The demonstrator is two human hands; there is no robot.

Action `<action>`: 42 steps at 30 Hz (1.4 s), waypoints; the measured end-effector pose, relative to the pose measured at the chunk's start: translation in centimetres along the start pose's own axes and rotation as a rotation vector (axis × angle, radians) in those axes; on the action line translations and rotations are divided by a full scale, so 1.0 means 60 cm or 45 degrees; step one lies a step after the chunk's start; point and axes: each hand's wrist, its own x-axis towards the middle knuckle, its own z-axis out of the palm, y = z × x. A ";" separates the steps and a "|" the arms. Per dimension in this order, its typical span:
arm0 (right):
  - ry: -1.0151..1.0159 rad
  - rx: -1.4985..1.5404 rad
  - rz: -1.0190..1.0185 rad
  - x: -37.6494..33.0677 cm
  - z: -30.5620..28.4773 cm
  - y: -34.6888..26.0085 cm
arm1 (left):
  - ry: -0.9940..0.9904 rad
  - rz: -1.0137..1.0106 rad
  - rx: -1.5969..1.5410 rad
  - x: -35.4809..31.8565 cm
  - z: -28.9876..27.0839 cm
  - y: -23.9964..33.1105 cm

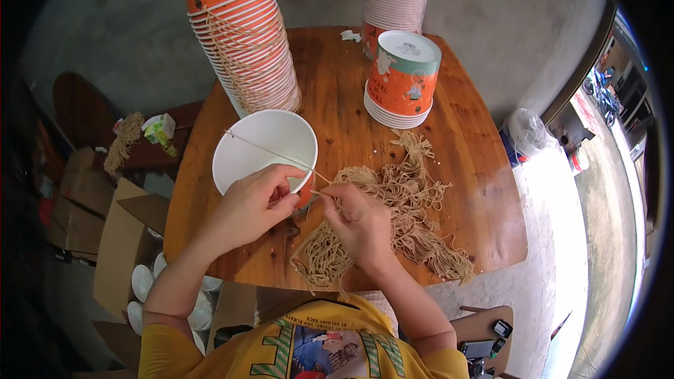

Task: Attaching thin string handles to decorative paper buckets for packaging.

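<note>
Yellow shirt (333,319) nearest, left hand (246,203) half-curled at the near rim of the tub (242,165), its hold unclear, the right hand (361,224) pinches cord (320,177) crossing the tub's mouth, and too hard a tug could tip the tub.

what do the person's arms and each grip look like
The forearms are bare below short, plain yellow sleeves. The left grip and right grip are ungloved human hands; no watch or bracelet shows.
</note>
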 end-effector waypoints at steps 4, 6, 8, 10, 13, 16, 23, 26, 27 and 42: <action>0.033 -0.031 0.000 -0.006 0.021 0.001 | -0.088 -0.021 -0.063 0.003 -0.006 -0.008; 0.020 -0.062 -0.005 -0.008 0.025 0.002 | -0.114 -0.028 -0.082 0.005 -0.006 -0.008; 0.006 -0.094 -0.014 -0.008 0.030 0.004 | -0.127 -0.039 -0.120 0.006 -0.007 -0.009; 0.020 -0.130 -0.026 -0.008 0.033 0.006 | -0.131 -0.038 -0.125 0.006 -0.007 -0.007; 0.037 -0.142 -0.032 -0.008 0.035 0.005 | -0.129 -0.040 -0.132 0.006 -0.005 -0.007; 0.017 -0.135 -0.026 -0.006 0.035 0.001 | -0.119 -0.039 -0.141 0.005 -0.004 -0.011; 0.012 -0.144 0.012 -0.003 0.039 -0.001 | -0.116 -0.039 -0.133 0.006 -0.004 -0.009; 0.006 -0.136 0.056 -0.001 0.039 -0.004 | -0.119 -0.054 -0.123 0.005 -0.007 -0.004; -0.001 -0.123 0.068 -0.002 0.040 -0.005 | -0.116 -0.053 -0.123 0.005 -0.007 -0.005; 0.027 -0.058 0.077 -0.002 0.055 -0.010 | -0.290 0.002 -0.329 0.044 -0.015 -0.046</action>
